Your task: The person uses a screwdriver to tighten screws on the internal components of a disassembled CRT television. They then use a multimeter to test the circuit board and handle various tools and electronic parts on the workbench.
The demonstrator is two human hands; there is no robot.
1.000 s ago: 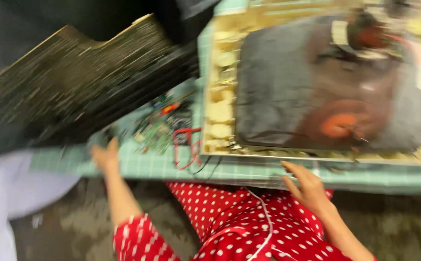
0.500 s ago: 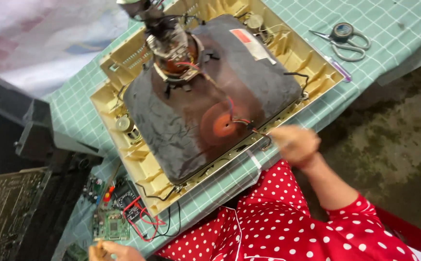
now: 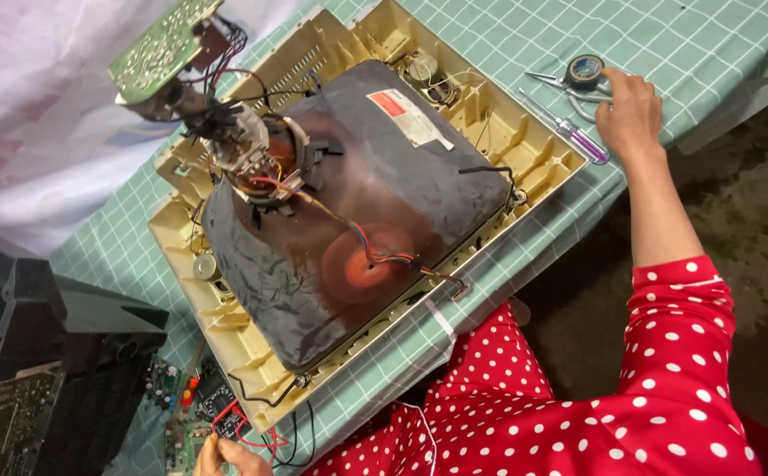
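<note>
A dark grey picture tube (image 3: 357,220) lies face down in a cream plastic television front frame (image 3: 525,150) on a table with a green checked cloth (image 3: 701,44). A small green circuit board (image 3: 163,44) sits on the tube's neck, with wires running to a red suction cap (image 3: 366,260). My right hand (image 3: 630,110) reaches to the far right of the table and rests on a pair of scissors (image 3: 578,88), beside a roll of black tape (image 3: 585,69) and a purple-handled screwdriver (image 3: 569,132). My left hand (image 3: 230,457) is at the bottom edge, touching a green circuit board (image 3: 185,432) with red wires.
A black television back shell (image 3: 75,353) and a large circuit board (image 3: 0,423) stand at the lower left. A white cloth (image 3: 40,115) hangs at the upper left. My red dotted dress (image 3: 578,397) fills the lower right, with dark ground (image 3: 754,203) beside it.
The view has swung from the table's left part to over the tube. My right hand has moved from the table's near edge out to the scissors at the far right.
</note>
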